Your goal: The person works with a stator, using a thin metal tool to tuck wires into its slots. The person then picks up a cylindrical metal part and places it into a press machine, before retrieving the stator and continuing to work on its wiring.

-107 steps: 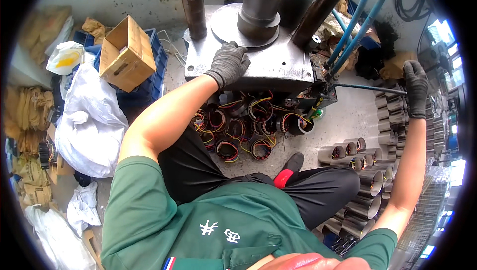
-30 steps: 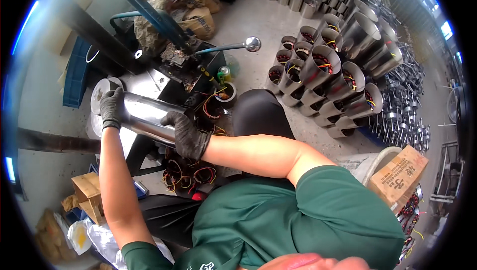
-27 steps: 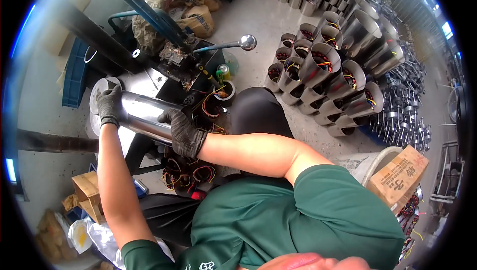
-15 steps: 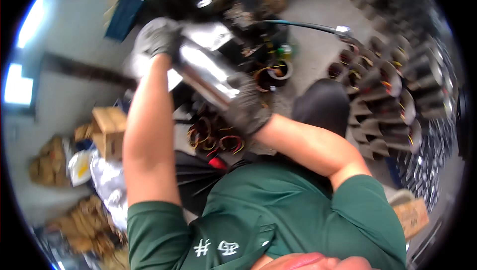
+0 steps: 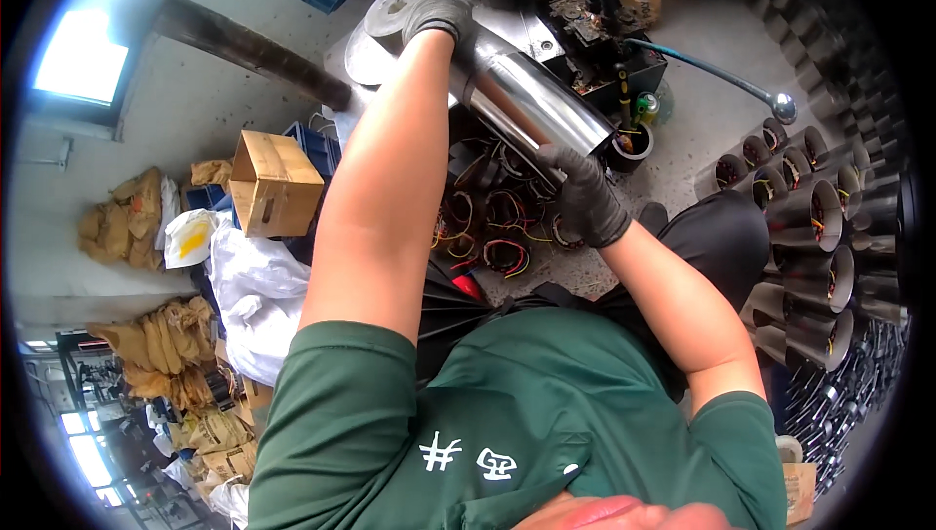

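A person's gloved left hand [image 5: 439,15] clasps the far end of a shiny steel tube [image 5: 531,106] while the gloved right hand [image 5: 585,194] is clenched around its near end, holding it slanted above wound copper coils [image 5: 487,228] on the floor, steadied at both ends

The tube [image 5: 531,106] is polished, mirror-bright metal. Both gloves, on the left hand [image 5: 439,15] and right hand [image 5: 585,196], are dark matt knit. The box [image 5: 275,182] is plain brown cardboard; the floor [image 5: 702,111] is rough speckled concrete.
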Available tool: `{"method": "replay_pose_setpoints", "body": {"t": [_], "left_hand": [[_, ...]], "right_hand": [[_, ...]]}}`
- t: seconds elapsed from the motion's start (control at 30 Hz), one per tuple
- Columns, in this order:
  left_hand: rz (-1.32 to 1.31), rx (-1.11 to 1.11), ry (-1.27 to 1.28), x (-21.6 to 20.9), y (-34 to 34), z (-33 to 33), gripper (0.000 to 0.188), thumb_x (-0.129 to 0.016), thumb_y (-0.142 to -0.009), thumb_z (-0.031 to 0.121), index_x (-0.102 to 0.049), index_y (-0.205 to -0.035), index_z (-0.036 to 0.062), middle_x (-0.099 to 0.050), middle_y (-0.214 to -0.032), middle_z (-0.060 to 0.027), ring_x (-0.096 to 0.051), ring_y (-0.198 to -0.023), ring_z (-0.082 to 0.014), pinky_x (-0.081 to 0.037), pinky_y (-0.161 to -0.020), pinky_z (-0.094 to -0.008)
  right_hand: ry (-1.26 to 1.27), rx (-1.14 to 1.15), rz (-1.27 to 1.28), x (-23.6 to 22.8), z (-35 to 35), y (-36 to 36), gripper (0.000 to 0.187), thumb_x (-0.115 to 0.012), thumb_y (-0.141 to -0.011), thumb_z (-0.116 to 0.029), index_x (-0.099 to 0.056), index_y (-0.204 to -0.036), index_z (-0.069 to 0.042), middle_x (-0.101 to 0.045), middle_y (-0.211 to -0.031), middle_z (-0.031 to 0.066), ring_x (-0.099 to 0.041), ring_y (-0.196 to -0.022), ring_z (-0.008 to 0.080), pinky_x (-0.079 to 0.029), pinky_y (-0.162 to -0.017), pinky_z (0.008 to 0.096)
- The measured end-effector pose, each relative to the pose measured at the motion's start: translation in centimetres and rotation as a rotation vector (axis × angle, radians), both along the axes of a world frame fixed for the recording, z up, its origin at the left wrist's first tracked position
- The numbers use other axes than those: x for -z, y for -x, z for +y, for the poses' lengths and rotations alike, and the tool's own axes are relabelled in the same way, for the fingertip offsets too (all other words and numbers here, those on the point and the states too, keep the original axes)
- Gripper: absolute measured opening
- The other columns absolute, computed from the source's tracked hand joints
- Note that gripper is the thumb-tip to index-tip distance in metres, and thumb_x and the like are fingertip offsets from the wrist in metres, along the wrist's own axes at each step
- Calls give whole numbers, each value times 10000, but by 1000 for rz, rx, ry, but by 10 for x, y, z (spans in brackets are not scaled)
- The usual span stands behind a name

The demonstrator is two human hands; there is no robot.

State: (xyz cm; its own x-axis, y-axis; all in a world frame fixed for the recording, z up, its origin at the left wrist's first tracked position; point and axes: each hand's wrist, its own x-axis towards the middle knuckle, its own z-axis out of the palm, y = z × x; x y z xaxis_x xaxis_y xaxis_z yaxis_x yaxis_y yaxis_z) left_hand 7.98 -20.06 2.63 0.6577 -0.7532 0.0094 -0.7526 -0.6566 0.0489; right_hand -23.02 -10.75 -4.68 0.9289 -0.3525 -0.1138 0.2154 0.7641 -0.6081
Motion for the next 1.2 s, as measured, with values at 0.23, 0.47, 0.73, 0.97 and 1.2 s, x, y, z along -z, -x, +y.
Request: {"method": "replay_pose_setpoints", "body": {"t": [0.23,0.47,0.73,0.97,1.2], "left_hand": [[99,-119,115,-13,33,23,518,-503,-952,381,-702,-1261,15,-672,-1302,-244,-653,-1217,-380,-512,-1025,-487],[-44,69,-62,-20,26,22,527,-472,-947,403,-714,-1257,51,-631,-1338,-284,-580,-1293,-442,-414,-1129,-528],[-81,79,-61,0,16,-8,380,-557,-926,245,-746,-1212,81,-669,-1309,-206,-649,-1207,-386,-506,-1044,-468],[116,-104,108,-7,13,-3,373,-619,-886,242,-756,-1189,73,-681,-1283,-230,-646,-1214,-415,-511,-1032,-486],[-37,3,218,-9,-19,26,278,-626,-857,362,-812,-1028,245,-729,-1187,-149,-669,-1161,-348,-514,-968,-431]], "right_hand": [[87,156,76,-20,2,-6,410,-450,-1007,-249,-716,-1100,50,-767,-950,139,-734,-876,195,-581,-842,309],[487,344,161,-19,13,-6,400,-413,-1026,-201,-711,-1063,64,-767,-924,135,-735,-835,167,-598,-779,301],[769,504,119,6,16,13,386,-380,-1027,-113,-714,-1061,78,-770,-995,148,-742,-903,167,-604,-861,318],[674,491,24,9,30,32,319,-695,-767,5,-668,-1084,-8,-715,-1052,121,-707,-931,208,-584,-814,352],[336,329,304,35,42,85,349,-491,-950,-176,-679,-1138,50,-725,-1158,191,-667,-1142,252,-502,-1056,387]]}}
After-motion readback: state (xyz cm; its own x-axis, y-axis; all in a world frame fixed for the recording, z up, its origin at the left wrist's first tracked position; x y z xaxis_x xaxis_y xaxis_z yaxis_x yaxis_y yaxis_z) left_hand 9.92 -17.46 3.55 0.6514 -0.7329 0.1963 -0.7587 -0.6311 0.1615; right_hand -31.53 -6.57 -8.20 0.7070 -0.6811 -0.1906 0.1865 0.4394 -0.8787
